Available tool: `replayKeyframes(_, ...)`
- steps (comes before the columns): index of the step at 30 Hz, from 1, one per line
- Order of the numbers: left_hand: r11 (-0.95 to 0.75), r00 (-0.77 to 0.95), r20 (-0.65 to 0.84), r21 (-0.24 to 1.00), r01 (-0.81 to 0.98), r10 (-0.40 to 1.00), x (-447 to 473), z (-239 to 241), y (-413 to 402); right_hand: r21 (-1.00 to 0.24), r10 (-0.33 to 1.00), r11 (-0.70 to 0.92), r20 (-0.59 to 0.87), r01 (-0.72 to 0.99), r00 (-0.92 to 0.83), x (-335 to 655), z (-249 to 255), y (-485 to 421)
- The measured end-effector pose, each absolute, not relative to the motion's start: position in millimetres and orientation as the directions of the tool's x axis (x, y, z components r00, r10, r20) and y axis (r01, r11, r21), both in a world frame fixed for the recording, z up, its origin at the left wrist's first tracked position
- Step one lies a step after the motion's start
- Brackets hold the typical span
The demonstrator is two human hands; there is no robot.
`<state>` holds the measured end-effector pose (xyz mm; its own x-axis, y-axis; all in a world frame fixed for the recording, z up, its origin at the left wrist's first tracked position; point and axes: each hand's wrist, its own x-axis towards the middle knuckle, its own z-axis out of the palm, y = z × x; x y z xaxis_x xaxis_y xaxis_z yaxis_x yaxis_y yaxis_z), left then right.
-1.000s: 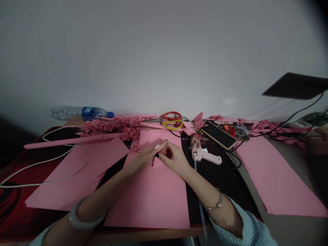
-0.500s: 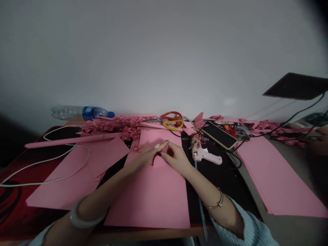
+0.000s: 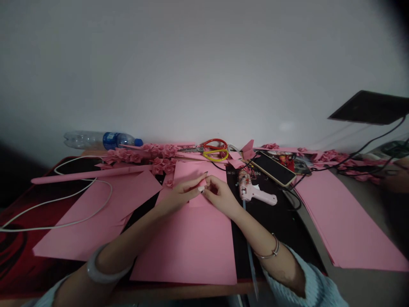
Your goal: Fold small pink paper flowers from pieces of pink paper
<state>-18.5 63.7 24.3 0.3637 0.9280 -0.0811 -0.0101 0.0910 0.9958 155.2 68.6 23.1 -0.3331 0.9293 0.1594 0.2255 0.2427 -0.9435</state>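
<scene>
Both hands meet over the middle of the desk, pinching one small piece of pink paper between their fingertips. My left hand comes in from the left with its thumb and fingers closed on the paper. From the right, my right hand grips the same piece, its thumb against the left thumb. The fingers hide most of the paper's shape. Beneath them lie large pink sheets, with a smaller pink piece just under the hands.
Behind the hands are scissors and pink paper roses. A glue gun and a phone lie at right, near a pink stack. A bottle, a rolled paper tube and a white cable are at left.
The fingers have shifted on the small paper. My left thumb has come down to meet the right thumb, and more of the pink piece shows between the hands. Everything else stays put.
</scene>
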Motion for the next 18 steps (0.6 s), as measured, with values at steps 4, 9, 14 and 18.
replayKeyframes(4,0.091,0.365,-0.093,0.996,0.023,0.926,-18.5,25.5,63.8,-0.941,0.927,0.246,0.158,0.232,-0.340,155.8,21.6,68.5)
replayKeyframes(9,0.106,0.355,-0.109,0.994,0.027,0.928,-18.9,27.5,63.9,-0.943,0.924,0.244,0.155,0.225,-0.350,157.5,20.6,68.4)
replayKeyframes(14,0.079,0.331,-0.069,0.997,-0.017,0.941,-18.4,27.0,64.1,-0.965,0.912,0.218,0.149,0.146,-0.381,158.2,22.4,68.6)
replayKeyframes(18,0.048,0.353,-0.038,0.999,-0.019,0.935,-20.0,17.8,67.7,-0.975,0.900,0.189,0.126,0.114,-0.417,158.1,22.1,69.5)
